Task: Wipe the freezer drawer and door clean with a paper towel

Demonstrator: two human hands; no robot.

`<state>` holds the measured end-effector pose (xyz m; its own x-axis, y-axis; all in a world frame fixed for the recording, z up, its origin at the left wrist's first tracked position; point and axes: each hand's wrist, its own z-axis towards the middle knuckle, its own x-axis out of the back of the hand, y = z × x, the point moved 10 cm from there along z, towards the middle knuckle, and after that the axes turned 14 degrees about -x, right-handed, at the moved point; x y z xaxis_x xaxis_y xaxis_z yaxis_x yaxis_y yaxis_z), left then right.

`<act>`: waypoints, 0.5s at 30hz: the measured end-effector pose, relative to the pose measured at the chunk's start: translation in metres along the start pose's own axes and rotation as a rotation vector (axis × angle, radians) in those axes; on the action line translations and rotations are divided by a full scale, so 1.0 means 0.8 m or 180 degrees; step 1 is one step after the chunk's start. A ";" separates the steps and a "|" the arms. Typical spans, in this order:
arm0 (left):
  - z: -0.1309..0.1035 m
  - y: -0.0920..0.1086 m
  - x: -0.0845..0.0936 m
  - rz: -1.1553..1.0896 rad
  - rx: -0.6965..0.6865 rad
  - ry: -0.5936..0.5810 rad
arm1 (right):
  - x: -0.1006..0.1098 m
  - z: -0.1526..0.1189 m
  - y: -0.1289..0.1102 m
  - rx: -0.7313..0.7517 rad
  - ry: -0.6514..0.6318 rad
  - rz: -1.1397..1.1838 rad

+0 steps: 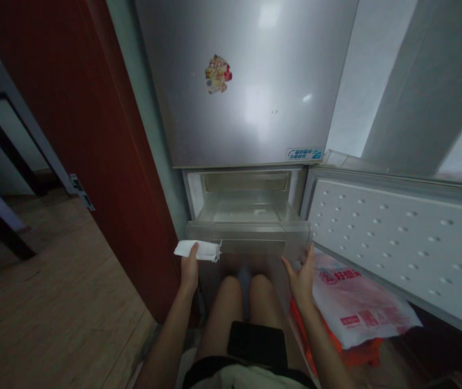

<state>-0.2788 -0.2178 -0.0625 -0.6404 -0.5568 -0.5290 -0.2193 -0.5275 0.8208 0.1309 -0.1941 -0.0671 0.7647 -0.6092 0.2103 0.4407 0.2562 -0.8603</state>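
Observation:
In the head view a clear plastic freezer drawer is pulled partway out of the lower refrigerator compartment, above my knees. My left hand is closed on a folded white cloth with a frayed right end, thumb on top, in front of the drawer's left corner. My right hand grips the drawer's right front corner, the thumb on its front and the fingers at its side. What the fingers do behind the drawer is hidden. I see no food inside the drawer.
The lower refrigerator door stands open at the right, above a white and red plastic bag. The closed upper door rises ahead. A reddish wooden door is close on the left. A black phone lies on my lap.

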 end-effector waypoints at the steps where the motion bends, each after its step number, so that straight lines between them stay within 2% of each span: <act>1: -0.002 -0.011 0.009 0.0047 0.0026 0.0040 | -0.001 0.000 0.001 -0.0017 0.0028 -0.0021; 5: -0.012 -0.052 0.042 0.0199 0.0203 0.0193 | -0.004 -0.001 0.002 -0.0065 0.0142 -0.0051; 8: -0.018 -0.064 0.051 0.0235 0.0255 0.0218 | -0.005 -0.001 0.002 -0.0116 0.0196 -0.0006; 11: -0.020 -0.057 0.044 0.0200 0.0225 0.0202 | -0.006 -0.002 0.002 -0.0198 0.0212 0.0022; 15: -0.013 -0.024 0.013 0.0044 0.0070 0.0135 | -0.008 -0.003 0.002 -0.0269 0.0181 0.0085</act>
<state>-0.2738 -0.2203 -0.0861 -0.6118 -0.5910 -0.5257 -0.2269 -0.5056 0.8324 0.1259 -0.1916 -0.0710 0.7466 -0.6451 0.1623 0.3776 0.2101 -0.9018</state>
